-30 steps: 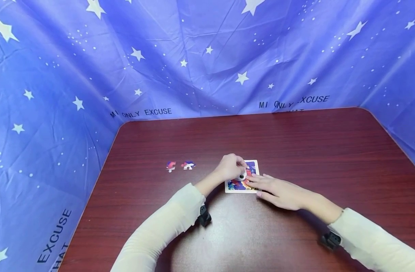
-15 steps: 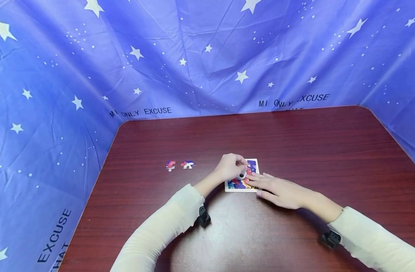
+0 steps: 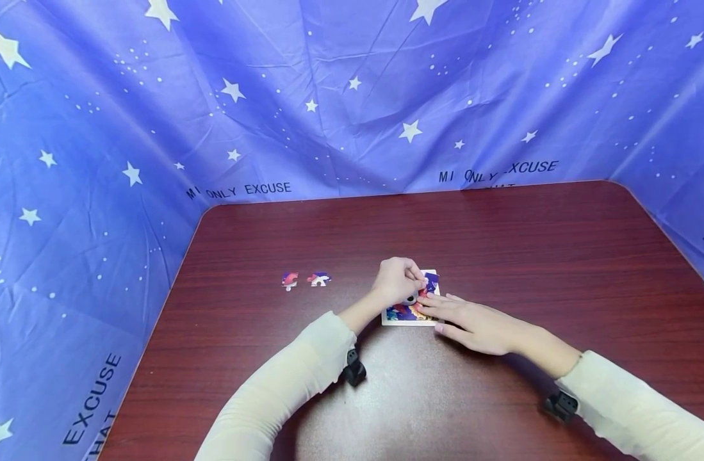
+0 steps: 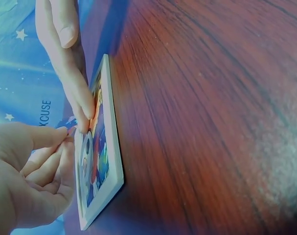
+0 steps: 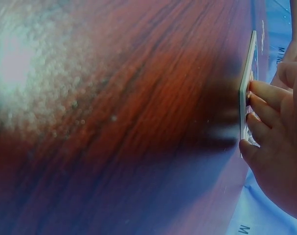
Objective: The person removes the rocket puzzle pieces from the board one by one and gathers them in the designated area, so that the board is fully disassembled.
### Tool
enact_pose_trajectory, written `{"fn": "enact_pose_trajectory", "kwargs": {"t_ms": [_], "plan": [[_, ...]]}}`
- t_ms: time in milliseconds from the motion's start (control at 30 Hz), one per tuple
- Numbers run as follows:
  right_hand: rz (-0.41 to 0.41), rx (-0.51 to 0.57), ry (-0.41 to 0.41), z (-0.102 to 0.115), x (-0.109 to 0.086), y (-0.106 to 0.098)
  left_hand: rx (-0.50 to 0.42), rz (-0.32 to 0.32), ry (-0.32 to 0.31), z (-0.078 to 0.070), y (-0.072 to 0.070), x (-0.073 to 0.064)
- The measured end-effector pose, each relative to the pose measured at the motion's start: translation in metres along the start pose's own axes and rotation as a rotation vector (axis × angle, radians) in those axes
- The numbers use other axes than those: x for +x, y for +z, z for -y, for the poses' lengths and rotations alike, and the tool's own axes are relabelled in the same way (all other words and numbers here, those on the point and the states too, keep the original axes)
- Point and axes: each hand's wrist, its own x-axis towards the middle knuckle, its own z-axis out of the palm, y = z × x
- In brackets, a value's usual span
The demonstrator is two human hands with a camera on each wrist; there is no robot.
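A small square jigsaw puzzle (image 3: 400,315) in a white-bordered tray (image 3: 409,323) lies on the table, its picture partly covered by both hands. My left hand (image 3: 394,280) reaches over its upper part, thumb and finger pinching a purple puzzle piece (image 3: 432,280) at the far right corner. In the left wrist view that puzzle piece (image 4: 66,123) shows tilted up between the fingertips. My right hand (image 3: 478,328) lies flat from the right, its straight fingers pressing on the picture beside a round white face with a dark dot. The right thumb is at the tray's near right edge.
Two loose puzzle pieces, one red and purple (image 3: 290,280) and one purple and white (image 3: 319,279), lie on the dark red wooden table (image 3: 242,358) left of the tray. A blue star-print cloth (image 3: 340,141) hangs behind and at the sides.
My left hand has shifted slightly right and away, and the corner piece it pinches has moved right, baring some white at the tray's far edge. The right hand stays in place.
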Motion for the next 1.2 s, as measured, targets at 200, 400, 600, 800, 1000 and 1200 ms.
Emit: {"fn": "enact_pose_trajectory", "kwargs": {"t_ms": [200,400,600,800,1000,1200], "plan": [[-0.003,-0.003,-0.001,0.0,0.0,0.0,-0.057,-0.008,-0.044,-0.001,0.001,0.001],[-0.008,-0.015,-0.004,0.0,0.0,0.0,-0.066,0.015,-0.05,0.003,0.0,0.002],[-0.004,-0.016,0.004,0.001,0.0,-0.001,-0.131,0.027,-0.079,0.009,-0.005,0.002],[-0.004,-0.009,0.011,0.001,-0.001,0.0,-0.236,0.024,-0.137,0.016,-0.013,0.0],[-0.001,-0.002,0.02,0.0,-0.002,0.0,-0.317,0.018,-0.19,0.023,-0.019,-0.002],[0.005,0.006,0.024,0.001,-0.001,-0.001,-0.344,0.032,-0.216,0.029,-0.026,-0.004]]}}
